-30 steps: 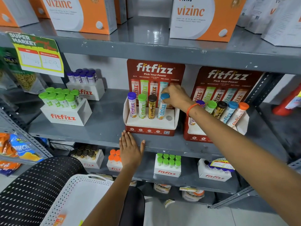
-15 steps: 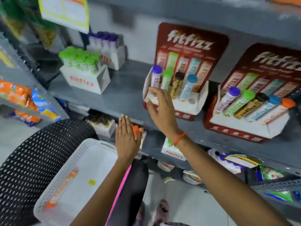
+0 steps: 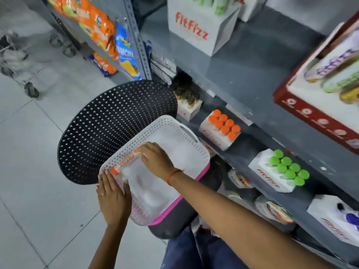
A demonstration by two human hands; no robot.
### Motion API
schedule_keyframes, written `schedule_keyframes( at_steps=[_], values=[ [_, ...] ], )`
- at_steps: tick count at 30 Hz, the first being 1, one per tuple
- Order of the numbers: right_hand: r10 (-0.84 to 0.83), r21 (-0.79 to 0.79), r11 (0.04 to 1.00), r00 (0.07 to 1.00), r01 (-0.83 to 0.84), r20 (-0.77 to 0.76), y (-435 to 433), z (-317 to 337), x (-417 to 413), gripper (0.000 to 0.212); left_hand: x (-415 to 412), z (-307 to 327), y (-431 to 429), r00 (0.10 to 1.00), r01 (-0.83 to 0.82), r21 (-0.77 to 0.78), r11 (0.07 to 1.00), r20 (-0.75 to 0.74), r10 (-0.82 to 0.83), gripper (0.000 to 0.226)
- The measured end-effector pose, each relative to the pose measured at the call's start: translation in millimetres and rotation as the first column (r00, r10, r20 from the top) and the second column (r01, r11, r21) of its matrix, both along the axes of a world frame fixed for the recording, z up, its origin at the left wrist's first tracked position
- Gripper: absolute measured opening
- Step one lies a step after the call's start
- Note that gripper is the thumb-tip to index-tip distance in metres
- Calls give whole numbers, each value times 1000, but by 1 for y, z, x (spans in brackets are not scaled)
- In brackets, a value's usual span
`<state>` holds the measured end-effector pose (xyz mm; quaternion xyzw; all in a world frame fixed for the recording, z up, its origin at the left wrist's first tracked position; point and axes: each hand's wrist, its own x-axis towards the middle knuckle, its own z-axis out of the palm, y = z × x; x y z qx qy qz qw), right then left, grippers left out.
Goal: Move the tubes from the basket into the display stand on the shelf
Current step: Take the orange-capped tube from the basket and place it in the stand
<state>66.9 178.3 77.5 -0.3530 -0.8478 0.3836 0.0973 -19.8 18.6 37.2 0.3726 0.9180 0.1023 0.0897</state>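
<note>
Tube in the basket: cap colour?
Orange. The tube lies in the white basket, cap at its near end; clearest in the head view.

Bright even light, soft shadows, motion blur at right, wide-angle edge distortion

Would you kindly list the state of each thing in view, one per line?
orange-capped tube: lying flat in the basket, capped, right fingers on its far end
white basket: on the chair, otherwise bare
right hand: reaching in, touching the tube
left hand: flat on the basket's near rim
red display stand: on the shelf, partly filled
</note>
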Motion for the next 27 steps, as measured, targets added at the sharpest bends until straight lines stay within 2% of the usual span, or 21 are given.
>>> schedule_keyframes(
  at_steps=[2, 4, 7, 9, 12, 17, 18, 20, 23, 25, 27],
  values=[
    [217, 51, 973, 969, -224, 119, -8, -20, -28, 34, -8, -11, -10, 1000, -9, -45, 999, 8, 10, 67],
    [405, 117, 890, 881, -441, 245, -15, -35, -53, 38, -10, -20, -14, 999, 3, -98, 995, 42, 1, 64],
    [508, 225, 725, 726, -651, 464, -23, -52, -79, 37, -11, -31, -19, 998, 50, -154, 987, 45, -43, 62],
    [474, 240, 686, 672, -687, 569, -25, -60, -83, 37, -12, -34, -19, 999, 51, -166, 985, 26, -48, 62],
    [406, 251, 683, 642, -686, 650, -27, -66, -78, 36, -10, -35, -20, 998, 58, -174, 983, 3, -58, 65],
    [422, 298, 650, 658, -699, 624, -24, -64, -52, 33, -5, -30, -17, 998, 55, -183, 982, 6, -54, 76],
    [422, 313, 663, 685, -680, 593, -23, -60, -44, 34, -4, -29, -16, 998, 56, -187, 981, 4, -56, 77],
    [385, 314, 759, 782, -570, 490, -17, -44, -30, 35, -3, -27, -15, 999, 44, -201, 979, 9, -44, 79],
    [182, 200, 952, 954, -232, 240, -6, -10, 2, 34, 4, -22, -9, 998, 69, -198, 978, 20, -66, 77],
    [10, 115, 993, 993, -24, 121, 3, 10, 29, 37, 15, -17, 0, 995, 101, -167, 981, 26, -98, 71],
    [-138, 61, 989, 990, 135, 43, 10, 31, 63, 36, 31, -7, 16, 988, 151, -126, 980, 41, -147, 72]
  ],
)
